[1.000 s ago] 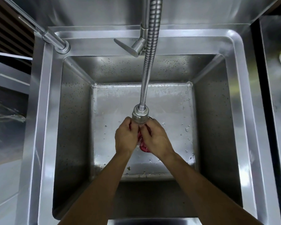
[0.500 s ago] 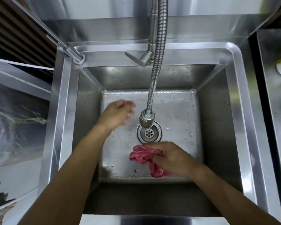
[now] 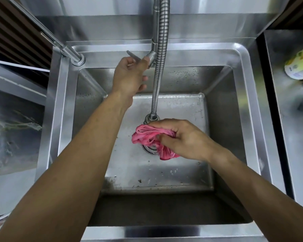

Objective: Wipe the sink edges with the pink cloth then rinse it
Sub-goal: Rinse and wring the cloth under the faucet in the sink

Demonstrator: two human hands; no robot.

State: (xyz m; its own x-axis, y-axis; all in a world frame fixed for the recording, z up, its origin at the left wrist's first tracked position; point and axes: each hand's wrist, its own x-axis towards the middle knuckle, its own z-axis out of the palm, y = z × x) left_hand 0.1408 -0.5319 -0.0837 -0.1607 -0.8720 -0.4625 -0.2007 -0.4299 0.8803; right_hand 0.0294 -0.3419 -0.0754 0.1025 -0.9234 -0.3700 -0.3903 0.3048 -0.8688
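Observation:
The pink cloth [image 3: 148, 137] is bunched up in my right hand [image 3: 185, 139], low in the steel sink [image 3: 243, 105], just under the spray head of the flexible tap hose [image 3: 162, 55] and over the drain. My left hand [image 3: 129, 75] is raised to the back rim, its thumb and fingers closed around the tap lever [image 3: 134, 55]. No running water is visible. The drain is mostly hidden by the cloth.
A second slim tap pipe [image 3: 66, 50] rises from the sink's back left corner. A yellow-green container [image 3: 300, 66] lies on the steel counter [image 3: 290, 137] to the right. Dark slats and a ledge stand at the left.
Both hands held the cloth under the spray head a second ago. My left hand let go and rose to the tap lever; my right hand keeps the cloth near the drain.

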